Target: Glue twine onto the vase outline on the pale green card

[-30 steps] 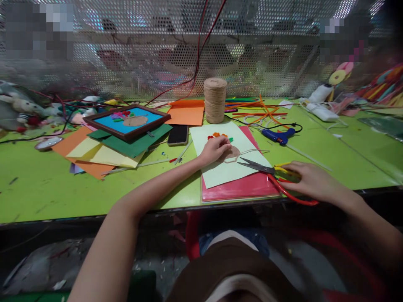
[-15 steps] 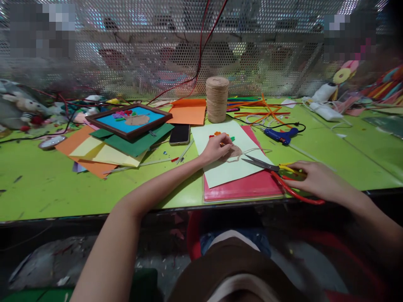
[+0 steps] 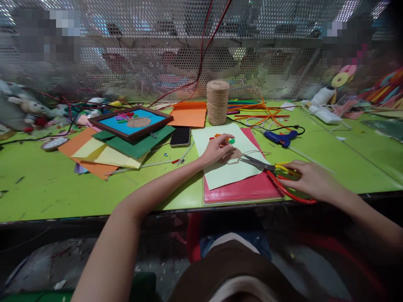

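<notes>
My right hand [image 3: 310, 178] grips scissors [image 3: 258, 162] with one yellow and one red handle. Their slightly parted blades point left over the paper, the tips at the right edge of a brown cutout [image 3: 232, 154] by the loose twine [image 3: 255, 152]. My left hand [image 3: 217, 147] rests on this cutout, fingers bent and pressed onto it, hiding part of it. Red, orange and green pieces [image 3: 231, 141] show just beyond those fingers. Beneath lies a pale green sheet [image 3: 217, 178], placed over a red folder or stack [image 3: 242, 191].
A twine spool [image 3: 218, 102] stands behind the sheet. Left are a phone [image 3: 180, 136], a framed picture [image 3: 129, 136] and coloured papers [image 3: 94, 155]. Right lie a blue glue gun [image 3: 281, 137] and orange strips [image 3: 267, 115]. A perforated metal screen [image 3: 141, 63] rises at the back.
The scissors have moved a little left, bringing their tips to the edge of the brown cutout and the twine. My left hand stays nearly in place.
</notes>
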